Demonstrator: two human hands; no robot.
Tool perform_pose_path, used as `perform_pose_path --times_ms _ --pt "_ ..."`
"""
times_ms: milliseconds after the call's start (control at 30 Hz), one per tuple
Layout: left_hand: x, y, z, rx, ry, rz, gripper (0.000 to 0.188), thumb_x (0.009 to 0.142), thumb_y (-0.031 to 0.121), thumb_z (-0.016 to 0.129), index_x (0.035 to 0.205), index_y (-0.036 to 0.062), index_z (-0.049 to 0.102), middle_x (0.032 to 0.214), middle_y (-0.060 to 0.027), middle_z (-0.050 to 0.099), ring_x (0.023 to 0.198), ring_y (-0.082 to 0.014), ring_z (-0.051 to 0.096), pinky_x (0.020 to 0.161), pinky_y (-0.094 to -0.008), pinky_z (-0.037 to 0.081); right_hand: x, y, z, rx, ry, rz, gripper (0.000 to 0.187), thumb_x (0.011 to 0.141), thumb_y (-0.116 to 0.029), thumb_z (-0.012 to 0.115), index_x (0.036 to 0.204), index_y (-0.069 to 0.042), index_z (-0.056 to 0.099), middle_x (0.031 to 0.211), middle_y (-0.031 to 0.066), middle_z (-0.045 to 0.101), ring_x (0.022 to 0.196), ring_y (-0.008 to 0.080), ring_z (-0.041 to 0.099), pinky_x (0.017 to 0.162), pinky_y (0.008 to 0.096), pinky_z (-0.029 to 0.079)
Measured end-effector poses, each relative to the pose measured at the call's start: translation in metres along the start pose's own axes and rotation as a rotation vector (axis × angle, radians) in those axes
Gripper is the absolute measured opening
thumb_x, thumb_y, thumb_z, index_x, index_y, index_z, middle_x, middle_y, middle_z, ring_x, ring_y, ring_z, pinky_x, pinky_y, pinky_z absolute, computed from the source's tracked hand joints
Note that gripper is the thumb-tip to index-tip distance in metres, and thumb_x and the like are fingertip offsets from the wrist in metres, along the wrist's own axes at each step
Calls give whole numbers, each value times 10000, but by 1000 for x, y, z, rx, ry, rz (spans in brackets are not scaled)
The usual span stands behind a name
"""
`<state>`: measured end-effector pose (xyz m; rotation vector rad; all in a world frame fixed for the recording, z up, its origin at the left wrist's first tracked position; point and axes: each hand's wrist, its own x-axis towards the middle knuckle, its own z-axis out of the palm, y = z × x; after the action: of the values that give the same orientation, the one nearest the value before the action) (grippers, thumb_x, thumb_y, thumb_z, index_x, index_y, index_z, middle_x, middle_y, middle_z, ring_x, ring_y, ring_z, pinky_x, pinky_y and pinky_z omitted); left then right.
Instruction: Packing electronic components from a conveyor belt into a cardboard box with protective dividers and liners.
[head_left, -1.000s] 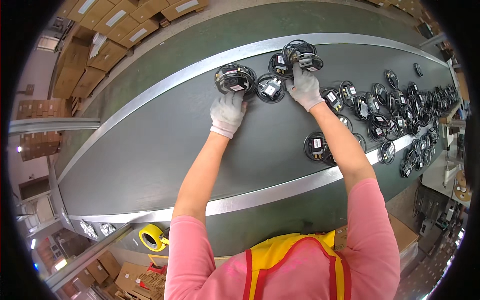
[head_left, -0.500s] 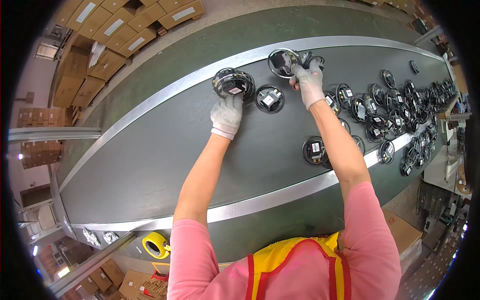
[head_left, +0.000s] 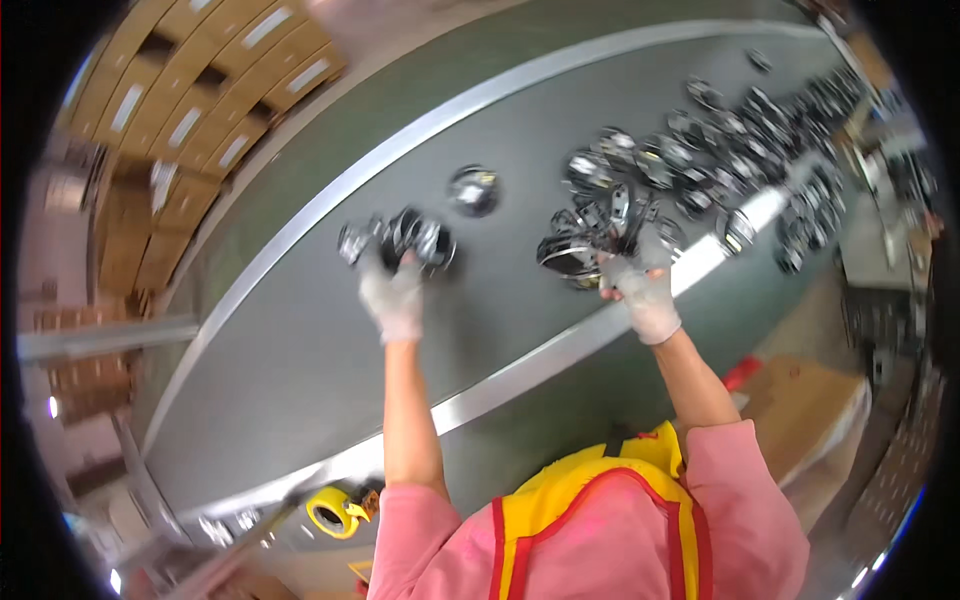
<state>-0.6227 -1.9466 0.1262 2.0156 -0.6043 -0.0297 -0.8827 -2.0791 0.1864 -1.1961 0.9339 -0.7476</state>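
My gloved left hand (head_left: 392, 298) is closed on a bunch of small black boxes with coiled black cables (head_left: 425, 238), low over the grey conveyor belt (head_left: 330, 350). Motion blurs its fingers in part. To the right, my gloved right hand (head_left: 642, 288) grips more of these coiled-cable units (head_left: 572, 256) near the belt's near metal edge; other units crowd behind it, so I cannot tell exactly how many it holds. Between the hands and farther back, a single coiled-cable unit (head_left: 473, 190) lies on the belt.
A dense spread of the same units (head_left: 745, 140) covers the belt's right side. Metal rails (head_left: 540, 365) border the belt. Beside the near rail sits a yellow tape roll (head_left: 333, 512). Stacked cardboard boxes (head_left: 185, 125) stand beyond at the left, and a carton (head_left: 800, 415) at the lower right.
My right hand has come nearer and slightly right with units in it, from the far rail to the near edge. My left hand has moved left and nearer with its bunch. The view has shifted.
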Motion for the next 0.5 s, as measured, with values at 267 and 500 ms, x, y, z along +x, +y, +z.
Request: perform_pose_path --times_ms 267,500 --pt "-140 74 -33 -493 -705 -252 415 758 -150 546 1169 -99 540 1076 -117 628 914 -169 609 847 -287 491 -134 -50 -123 49 427 -168 288 818 -89 622 1064 -7 494 764 40 572 508 81 499 428 215 415" --pt "-239 185 1 -569 -1212 -112 438 763 -137 566 1195 -80 524 1061 -87 602 931 -150 593 846 -265 476 -269 -79 -237 -10 886 -344 306 830 -77 601 1110 -9 498 805 38 588 516 83 500 445 210 409"
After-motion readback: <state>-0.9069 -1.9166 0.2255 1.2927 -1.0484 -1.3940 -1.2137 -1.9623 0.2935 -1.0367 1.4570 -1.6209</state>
